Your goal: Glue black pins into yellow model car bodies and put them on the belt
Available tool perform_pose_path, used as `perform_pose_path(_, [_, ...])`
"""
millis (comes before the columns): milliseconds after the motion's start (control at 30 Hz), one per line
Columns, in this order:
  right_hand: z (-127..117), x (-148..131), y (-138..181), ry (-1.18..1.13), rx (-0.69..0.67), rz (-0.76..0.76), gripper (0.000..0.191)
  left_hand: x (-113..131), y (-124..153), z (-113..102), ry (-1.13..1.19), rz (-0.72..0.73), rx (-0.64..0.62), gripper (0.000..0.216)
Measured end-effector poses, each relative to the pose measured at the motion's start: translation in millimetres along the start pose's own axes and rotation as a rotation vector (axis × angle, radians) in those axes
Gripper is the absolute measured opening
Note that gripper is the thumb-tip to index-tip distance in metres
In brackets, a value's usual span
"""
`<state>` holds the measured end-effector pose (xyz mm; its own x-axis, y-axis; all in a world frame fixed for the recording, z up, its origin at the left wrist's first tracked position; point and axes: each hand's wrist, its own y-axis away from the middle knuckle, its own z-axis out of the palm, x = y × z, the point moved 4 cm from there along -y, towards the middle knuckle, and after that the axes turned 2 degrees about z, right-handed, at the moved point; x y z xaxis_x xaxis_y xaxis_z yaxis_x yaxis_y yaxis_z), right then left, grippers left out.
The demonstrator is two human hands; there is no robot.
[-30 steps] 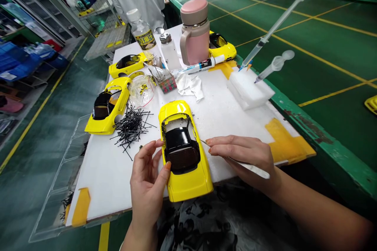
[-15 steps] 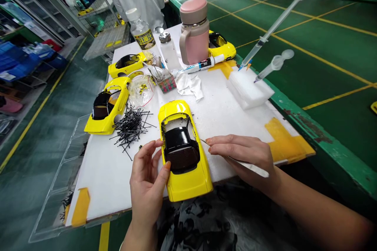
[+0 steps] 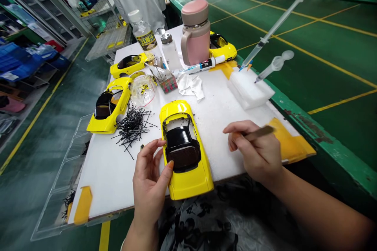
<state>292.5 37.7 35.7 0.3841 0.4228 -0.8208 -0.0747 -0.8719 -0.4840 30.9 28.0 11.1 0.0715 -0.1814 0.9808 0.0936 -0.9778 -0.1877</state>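
Observation:
A yellow toy car body (image 3: 188, 182) with a black roof and dark rear window lies near the front edge of the white board. My left hand (image 3: 151, 176) grips its left side, thumb by the rear window and fingertips along the side. To the right of the car, and apart from it, my right hand (image 3: 256, 151) is closed around a pair of tweezers (image 3: 259, 133). Their broad flat end sticks out to the upper right; the tips are hidden by the fingers. Beyond the left hand is a pile of thin black pins (image 3: 134, 125).
More yellow car bodies (image 3: 110, 106) stand at the left and back. Behind are a pink mug (image 3: 196, 39), a labelled bottle (image 3: 145, 37), a pump bottle (image 3: 170, 53), a marker (image 3: 203, 64) and crumpled tissue (image 3: 191, 86). Syringes (image 3: 268, 33) stand in a foam block (image 3: 250, 90).
My right hand has drawn back to the right from the car's side, and the tweezers have turned so their broad end points up and right. The left hand keeps its hold.

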Motion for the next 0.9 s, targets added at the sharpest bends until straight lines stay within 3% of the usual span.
perform_pose_path(167, [22, -3, -23, 0.171, -0.249, 0.044, 0.012, 0, -2, 0, -0.005, -0.005, 0.007, 0.049])
perform_pose_path(267, [31, -2, -30, 0.249, -0.319, 0.034, 0.012, -1, -1, 0, 0.010, -0.022, 0.008, 0.049])
perform_pose_path(400, [30, 6, -60, 0.441, -0.311, 0.065, 0.018, -2, -1, 1, 0.023, -0.011, -0.008, 0.047])
perform_pose_path(600, [46, 43, -157, 0.743, -0.303, 0.254, 0.019, -5, 0, 1, 0.026, -0.009, -0.029, 0.046])
perform_pose_path(767, [60, 75, -190, 0.740, -0.209, 0.341, 0.016, -6, 2, 1, 0.029, 0.007, -0.055, 0.046])
perform_pose_path(900, [55, 77, -207, 0.613, -0.090, 0.314, 0.022, -8, 2, 0, -0.001, 0.018, -0.075, 0.044])
